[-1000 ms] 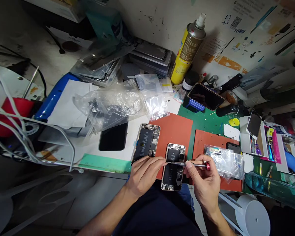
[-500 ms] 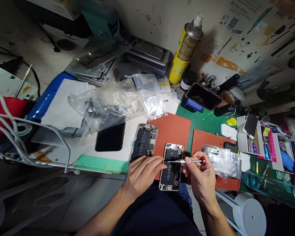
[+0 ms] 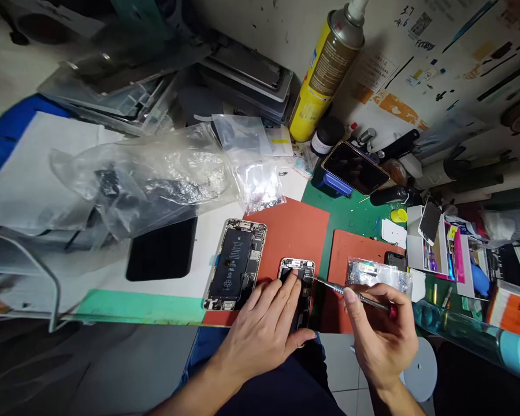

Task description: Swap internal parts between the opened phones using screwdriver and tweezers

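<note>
My left hand [image 3: 266,326] lies over the smaller opened phone [image 3: 305,296], its fingers stretched across the inside and its thumb by the bottom edge. The hand covers the phone's left side and most of its battery. My right hand [image 3: 383,338] grips a slim metal screwdriver [image 3: 334,286] with a red end cap. Its tip points left and meets the upper right area of that phone; whether it sits in a screw is too small to tell. To the left of my left hand, a larger opened phone [image 3: 231,266] lies with its black battery and circuit board exposed.
A clear plastic bag [image 3: 164,179] partly covers a black phone screen [image 3: 162,251] at the left. Behind stands a yellow spray can [image 3: 325,72], beside a propped phone [image 3: 355,167]. At the right are small clear bags [image 3: 379,274], tool boxes [image 3: 433,242] and a blue-capped bottle [image 3: 463,332].
My left hand has come down onto the smaller phone, its fingers now across the battery. The screwdriver tip has moved from the phone's left edge to its upper right. The view has shifted closer.
</note>
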The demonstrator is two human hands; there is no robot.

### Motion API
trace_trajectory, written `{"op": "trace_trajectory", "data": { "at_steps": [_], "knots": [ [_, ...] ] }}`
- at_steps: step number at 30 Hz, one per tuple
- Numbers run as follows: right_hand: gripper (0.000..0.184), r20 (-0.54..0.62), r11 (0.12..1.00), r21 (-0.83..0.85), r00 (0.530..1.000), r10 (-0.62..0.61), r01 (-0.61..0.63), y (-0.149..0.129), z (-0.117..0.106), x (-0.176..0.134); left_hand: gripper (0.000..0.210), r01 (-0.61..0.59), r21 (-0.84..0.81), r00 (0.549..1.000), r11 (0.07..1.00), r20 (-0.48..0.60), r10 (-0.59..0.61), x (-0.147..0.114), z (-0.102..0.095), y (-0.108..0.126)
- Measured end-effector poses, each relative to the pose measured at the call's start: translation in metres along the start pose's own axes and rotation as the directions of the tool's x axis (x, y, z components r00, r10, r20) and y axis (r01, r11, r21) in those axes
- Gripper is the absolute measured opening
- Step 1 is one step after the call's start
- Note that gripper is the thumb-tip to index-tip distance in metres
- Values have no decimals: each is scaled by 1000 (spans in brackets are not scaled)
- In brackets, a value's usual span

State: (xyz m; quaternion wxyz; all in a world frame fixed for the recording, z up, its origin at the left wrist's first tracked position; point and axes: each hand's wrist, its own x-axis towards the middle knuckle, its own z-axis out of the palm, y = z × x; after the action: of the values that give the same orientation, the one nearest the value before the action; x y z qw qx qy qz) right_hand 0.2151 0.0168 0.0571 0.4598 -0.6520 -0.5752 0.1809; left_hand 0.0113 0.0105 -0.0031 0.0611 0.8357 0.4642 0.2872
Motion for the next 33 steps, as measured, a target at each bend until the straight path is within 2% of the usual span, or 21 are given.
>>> {"op": "trace_trajectory", "data": {
  "at_steps": [7,11,14,19,26,33],
  "knots": [
    [26,42,974,-127,982,-182,186,-6,10,6,68,32,7,999,999,-3,-32,2,1,-4],
    [33,104,950,-157,961,-257,271,-8,15,9,68,44,-7,999,999,6,-44,2,2,-4],
    [35,159,925,-169,935,-316,341,-8,18,12,69,50,-19,999,999,7,-50,2,3,-3],
    [25,273,878,-153,873,-404,454,-15,29,22,67,64,-30,998,997,-6,-65,0,6,-2],
    [17,372,814,-203,812,-450,544,-25,39,29,64,57,-52,998,997,-28,-59,-1,8,-1],
    [17,401,791,-188,781,-480,583,-24,40,28,62,65,-61,997,996,-46,-68,1,7,-1]
  ]
}}
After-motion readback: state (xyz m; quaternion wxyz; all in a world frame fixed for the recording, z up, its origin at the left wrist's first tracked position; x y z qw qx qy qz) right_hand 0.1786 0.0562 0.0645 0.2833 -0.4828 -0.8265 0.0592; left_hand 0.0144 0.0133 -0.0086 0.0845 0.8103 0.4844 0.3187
